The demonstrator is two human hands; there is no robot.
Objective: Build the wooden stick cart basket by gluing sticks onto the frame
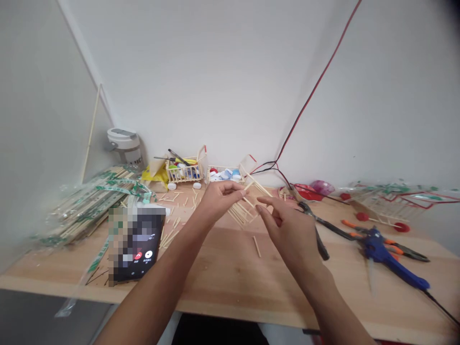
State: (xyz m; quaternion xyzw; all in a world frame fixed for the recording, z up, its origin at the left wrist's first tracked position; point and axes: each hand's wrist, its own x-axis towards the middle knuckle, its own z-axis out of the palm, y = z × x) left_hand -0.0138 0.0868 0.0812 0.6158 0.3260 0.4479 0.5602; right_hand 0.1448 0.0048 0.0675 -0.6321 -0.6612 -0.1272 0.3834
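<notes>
Where the wooden workbench (230,282) meets a white wall (215,81), open bench is left in front of the hands, up to the front edge (230,306). A blue glue gun (377,251) is placed to the right, and a blurred phone (136,244) to the left. A frame of thin sticks (242,213) is lying just below the hands. The left hand (219,203) is closed in a pinch on a thin wooden stick (248,185); the right hand (287,230) is held half open, empty, just beside it.
</notes>
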